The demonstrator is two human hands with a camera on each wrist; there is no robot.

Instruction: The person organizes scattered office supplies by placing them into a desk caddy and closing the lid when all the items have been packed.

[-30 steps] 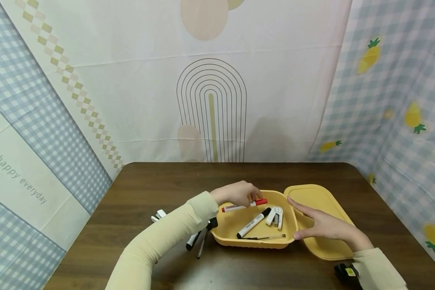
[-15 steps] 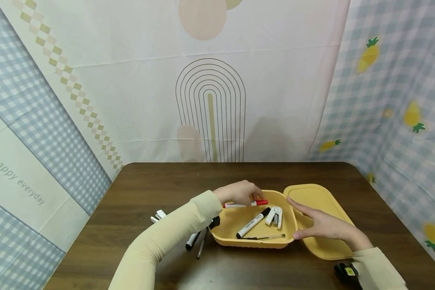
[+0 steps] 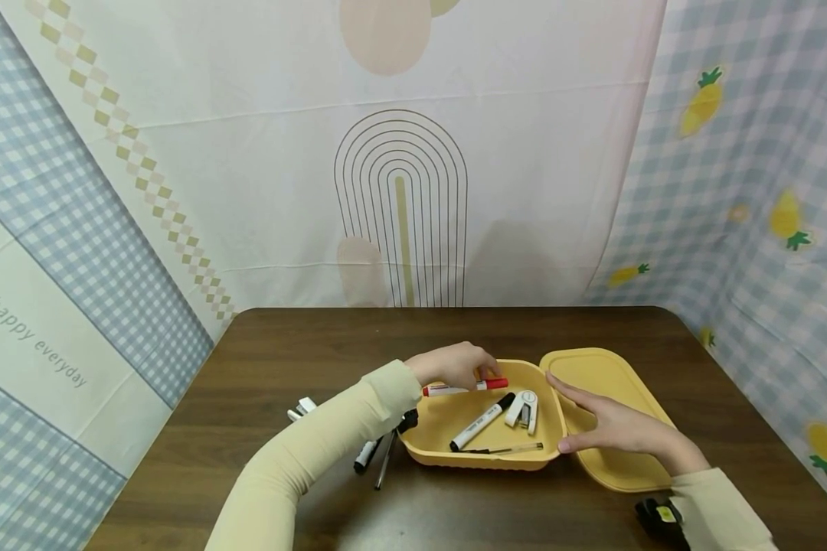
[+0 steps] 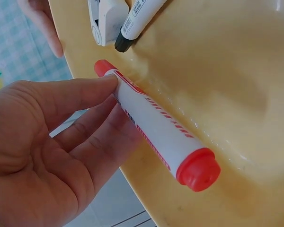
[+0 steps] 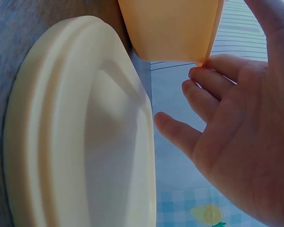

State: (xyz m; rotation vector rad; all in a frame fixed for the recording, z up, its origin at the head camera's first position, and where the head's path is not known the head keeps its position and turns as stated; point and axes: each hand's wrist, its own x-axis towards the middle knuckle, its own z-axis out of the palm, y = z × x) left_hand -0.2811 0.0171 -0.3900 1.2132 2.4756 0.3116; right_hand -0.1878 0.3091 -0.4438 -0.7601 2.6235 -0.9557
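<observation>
Over the back left of a yellow box [image 3: 482,461], my left hand [image 3: 455,366] pinches a white marker with red ends [image 4: 156,125] between thumb and fingers. The marker lies slantwise in the left wrist view, its red end toward the camera. My right hand [image 3: 613,425] has its fingers and thumb spread along the box's right rim, fingertips at the edge in the right wrist view. Inside the box lie a black-capped white marker [image 3: 482,423], a white stapler [image 3: 527,398] and a clear pen with a black cap [image 3: 517,449].
The yellow lid [image 3: 596,367] lies right of the box, partly beneath my right hand in the head view. Left of the box, partly behind my left sleeve, are another marker [image 3: 365,457], a pen [image 3: 384,463] and a white item [image 3: 306,405].
My left hand and the red-ended marker have shifted very slightly up and to the right over the box. The right hand stays at the rim.
</observation>
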